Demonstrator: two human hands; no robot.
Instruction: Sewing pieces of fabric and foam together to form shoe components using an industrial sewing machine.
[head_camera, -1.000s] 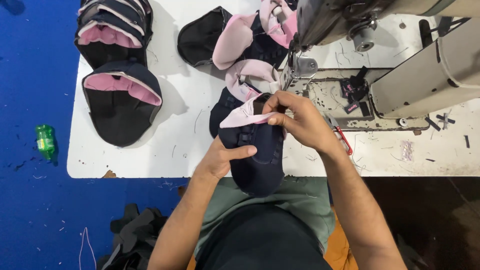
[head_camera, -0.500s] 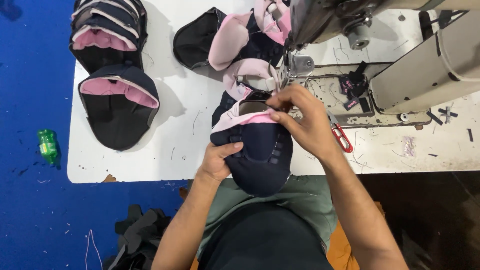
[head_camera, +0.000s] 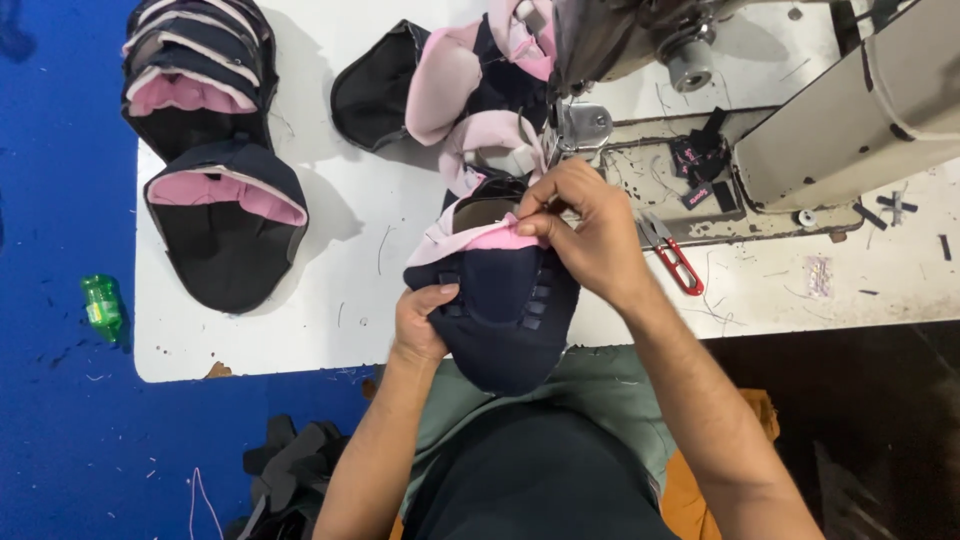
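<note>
The left hand (head_camera: 420, 325) clamps the navy upper (head_camera: 505, 310) at table edge, 6 o'clock of the sewing machine (head_camera: 640, 40); the right hand (head_camera: 585, 225) pinches its pink lining (head_camera: 480, 238). The lining could slip and misalign, and the fingers near the needle risk a prick.

Shoe upper (head_camera: 500, 300) before sewing machine (head_camera: 800, 120) — snips (head_camera: 672, 255) right (stack (head_camera: 215, 170) left).

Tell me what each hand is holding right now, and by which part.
Both hold one navy shoe upper. The left hand grips its left side edge; the right hand pinches the pink lining at its top edge, near the sewing machine.
</note>
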